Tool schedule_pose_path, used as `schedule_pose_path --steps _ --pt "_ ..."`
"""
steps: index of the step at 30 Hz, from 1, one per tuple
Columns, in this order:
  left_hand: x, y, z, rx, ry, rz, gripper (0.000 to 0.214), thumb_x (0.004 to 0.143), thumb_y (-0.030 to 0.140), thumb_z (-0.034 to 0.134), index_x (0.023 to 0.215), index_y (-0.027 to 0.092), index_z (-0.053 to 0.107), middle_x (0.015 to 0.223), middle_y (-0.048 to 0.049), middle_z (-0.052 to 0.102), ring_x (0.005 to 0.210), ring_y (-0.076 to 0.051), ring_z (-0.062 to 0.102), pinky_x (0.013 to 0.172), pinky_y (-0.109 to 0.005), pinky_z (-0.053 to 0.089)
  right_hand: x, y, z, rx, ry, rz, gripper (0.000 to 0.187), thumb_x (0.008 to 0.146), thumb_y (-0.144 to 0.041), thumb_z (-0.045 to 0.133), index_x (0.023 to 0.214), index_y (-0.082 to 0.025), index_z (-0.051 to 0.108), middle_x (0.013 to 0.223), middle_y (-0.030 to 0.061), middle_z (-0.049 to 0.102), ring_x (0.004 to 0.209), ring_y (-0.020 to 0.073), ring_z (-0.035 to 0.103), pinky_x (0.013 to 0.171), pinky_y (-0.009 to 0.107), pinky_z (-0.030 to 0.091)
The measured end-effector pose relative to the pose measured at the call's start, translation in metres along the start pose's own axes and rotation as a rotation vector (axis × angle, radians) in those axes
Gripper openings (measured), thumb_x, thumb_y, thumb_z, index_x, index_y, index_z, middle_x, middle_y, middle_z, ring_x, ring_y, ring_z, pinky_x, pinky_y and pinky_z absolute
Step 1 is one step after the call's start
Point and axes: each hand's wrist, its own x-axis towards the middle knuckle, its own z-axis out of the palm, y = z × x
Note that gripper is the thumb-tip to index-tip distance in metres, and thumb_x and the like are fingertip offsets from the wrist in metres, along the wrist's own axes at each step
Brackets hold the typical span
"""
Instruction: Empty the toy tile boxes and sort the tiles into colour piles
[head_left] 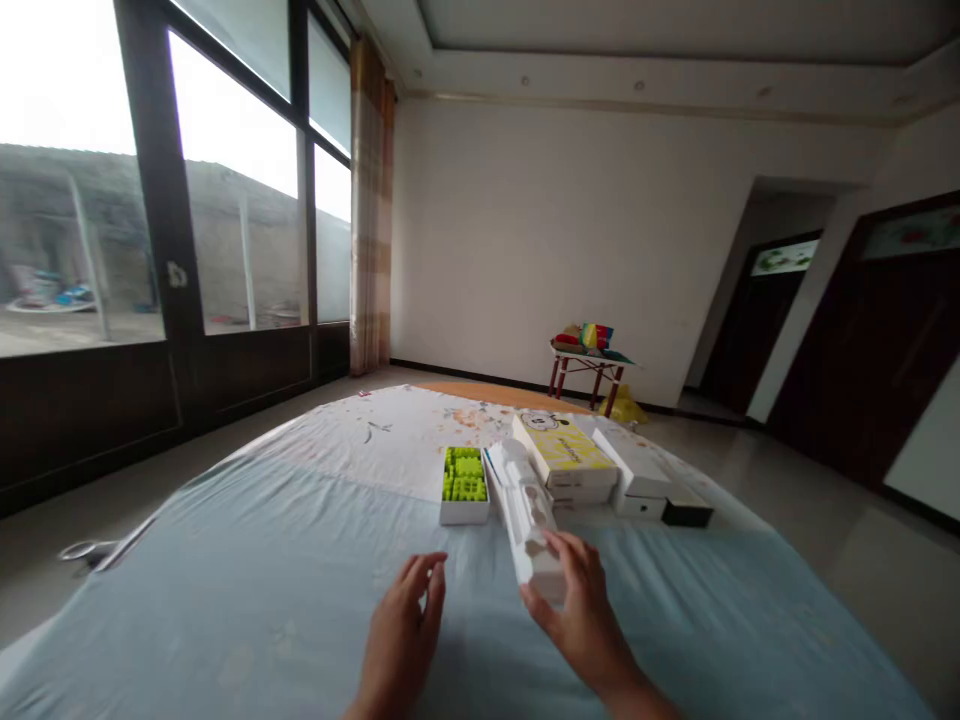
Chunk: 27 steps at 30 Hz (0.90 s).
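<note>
A long white packaging insert (529, 515) with round recesses along its top lies at the middle of the table, pointing away from me. My right hand (585, 610) grips its near end, thumb on the left side and fingers over the top. Off to the left, my left hand (405, 620) is above the cloth with nothing in it, thumb and fingers slightly apart. Just left of the insert stands a small white open box (463, 513) filled with bright green plastic blocks (465, 474). The recesses' contents are too blurred to tell.
A yellow and white box (566, 455) with a cartoon print stands right of the insert. Beyond it are a white box (637, 480) and a small black box (688, 508). A patterned cloth (300, 560) covers the round table. A side table (592, 352) stands by the far wall.
</note>
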Motion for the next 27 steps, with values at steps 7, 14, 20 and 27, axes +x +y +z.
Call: schedule_pose_path --steps 7,14,20,27 --pt "0.029 0.002 0.013 0.146 0.054 -0.098 0.05 0.076 0.043 0.042 0.116 0.013 0.045 0.114 -0.0146 0.049 0.102 -0.023 0.054 0.083 -0.036 0.047 -0.015 0.007 -0.003 -0.039 -0.172 0.148 0.042 0.062 -0.038 0.068 0.1 -0.024 0.057 0.097 0.0059 0.054 0.095 0.024 0.049 0.085 0.037 0.037" --pt "0.088 0.018 0.036 0.416 0.03 -0.32 0.08 0.072 0.045 0.046 0.132 -0.002 0.022 0.129 -0.0253 0.038 0.125 -0.032 0.03 0.1 -0.043 0.029 -0.005 -0.014 -0.033 -0.084 -0.411 0.093 0.043 0.051 -0.047 0.075 0.085 -0.024 0.064 0.087 0.0054 0.06 0.088 0.0259 0.051 0.081 0.038 0.034" --pt "0.103 0.02 0.074 0.456 0.054 -0.424 0.098 0.062 0.059 0.05 0.136 0.003 0.017 0.128 -0.0262 0.04 0.118 -0.037 0.037 0.092 -0.054 0.031 -0.003 -0.012 -0.042 -0.077 -0.539 0.058 0.048 0.048 -0.047 0.077 0.087 -0.023 0.065 0.088 0.0051 0.063 0.087 0.0263 0.053 0.082 0.038 0.034" --pt "0.105 0.024 0.084 0.457 0.142 -0.419 0.096 0.062 0.055 0.052 0.136 0.003 0.017 0.123 -0.0253 0.042 0.115 -0.037 0.039 0.091 -0.052 0.033 -0.002 -0.003 -0.034 -0.001 -0.504 0.071 0.049 0.05 -0.048 0.076 0.091 -0.024 0.064 0.09 0.0037 0.063 0.09 0.0253 0.053 0.081 0.035 0.036"
